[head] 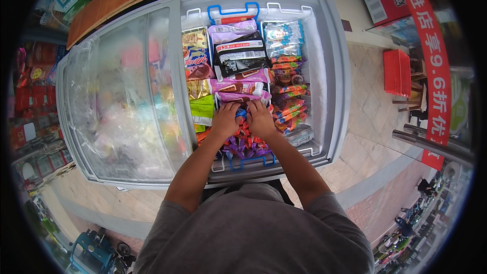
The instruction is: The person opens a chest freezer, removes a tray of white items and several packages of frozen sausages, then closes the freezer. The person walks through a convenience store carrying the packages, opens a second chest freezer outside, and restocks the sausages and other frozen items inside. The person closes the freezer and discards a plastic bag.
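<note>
My left hand [226, 118] and my right hand [261, 118] reach side by side into the open half of a chest freezer [338, 83]. The fingertips of both touch the nearest purple ice-cream wrapper [243, 97] in the middle row. A small blue packet [241, 112] shows between my thumbs. Whether either hand grips a packet is hidden beneath the fingers. Just below my wrists lie red and purple small wrapped packets [243, 141]. Farther back in that row are black ice-cream packs [242, 56] and a lilac pack [233, 30].
A frosted sliding lid [121, 102] covers the left half. Blue wire basket handles [253, 162] and a white wire handle [304, 151] stick up near the front. Orange packets [291, 110] fill the right row; a green pack [202, 108] lies left. A red crate [397, 72] stands off right.
</note>
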`<state>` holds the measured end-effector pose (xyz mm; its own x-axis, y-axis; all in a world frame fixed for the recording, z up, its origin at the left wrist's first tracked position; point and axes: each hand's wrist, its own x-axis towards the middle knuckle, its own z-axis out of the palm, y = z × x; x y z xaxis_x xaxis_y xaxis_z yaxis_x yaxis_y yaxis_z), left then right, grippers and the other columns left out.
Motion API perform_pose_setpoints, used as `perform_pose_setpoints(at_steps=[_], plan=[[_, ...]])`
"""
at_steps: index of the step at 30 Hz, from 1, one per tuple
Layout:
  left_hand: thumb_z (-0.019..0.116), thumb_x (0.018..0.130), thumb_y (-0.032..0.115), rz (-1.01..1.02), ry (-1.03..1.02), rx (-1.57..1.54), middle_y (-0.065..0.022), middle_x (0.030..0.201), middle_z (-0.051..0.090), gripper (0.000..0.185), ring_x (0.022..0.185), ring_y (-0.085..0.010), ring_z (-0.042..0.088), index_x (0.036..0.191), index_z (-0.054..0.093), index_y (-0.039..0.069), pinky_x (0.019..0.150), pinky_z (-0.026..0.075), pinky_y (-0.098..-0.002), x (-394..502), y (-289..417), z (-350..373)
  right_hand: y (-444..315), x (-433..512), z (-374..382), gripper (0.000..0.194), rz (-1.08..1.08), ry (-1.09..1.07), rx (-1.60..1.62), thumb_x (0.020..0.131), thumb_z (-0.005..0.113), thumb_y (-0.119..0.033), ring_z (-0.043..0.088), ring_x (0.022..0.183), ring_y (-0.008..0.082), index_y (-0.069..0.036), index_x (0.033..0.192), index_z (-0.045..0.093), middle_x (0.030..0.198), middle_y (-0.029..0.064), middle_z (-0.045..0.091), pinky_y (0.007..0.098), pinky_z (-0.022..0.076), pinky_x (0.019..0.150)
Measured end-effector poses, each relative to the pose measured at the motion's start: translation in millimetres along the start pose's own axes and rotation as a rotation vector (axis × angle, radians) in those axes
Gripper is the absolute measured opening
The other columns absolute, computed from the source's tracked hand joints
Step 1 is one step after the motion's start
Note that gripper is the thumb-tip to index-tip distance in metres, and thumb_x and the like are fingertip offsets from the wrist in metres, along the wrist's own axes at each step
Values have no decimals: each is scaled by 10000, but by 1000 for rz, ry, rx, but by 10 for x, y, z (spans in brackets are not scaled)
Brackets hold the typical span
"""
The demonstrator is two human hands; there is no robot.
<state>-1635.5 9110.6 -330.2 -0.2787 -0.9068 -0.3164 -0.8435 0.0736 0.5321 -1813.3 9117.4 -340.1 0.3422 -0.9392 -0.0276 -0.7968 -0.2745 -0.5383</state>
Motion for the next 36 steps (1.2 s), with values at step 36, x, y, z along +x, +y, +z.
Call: perform_pose_setpoints(at_steps=[36], plan=[[594, 811, -83, 0, 543, -321, -141, 1206, 631, 330, 1023, -332, 643, 1112, 649, 40, 839, 539, -399, -2253, 426, -927, -266, 542, 55, 436, -19, -90, -168, 861, 625, -152, 504, 1188, 340, -48, 1272, 526, 1282, 136, 528, 496, 380, 1023]])
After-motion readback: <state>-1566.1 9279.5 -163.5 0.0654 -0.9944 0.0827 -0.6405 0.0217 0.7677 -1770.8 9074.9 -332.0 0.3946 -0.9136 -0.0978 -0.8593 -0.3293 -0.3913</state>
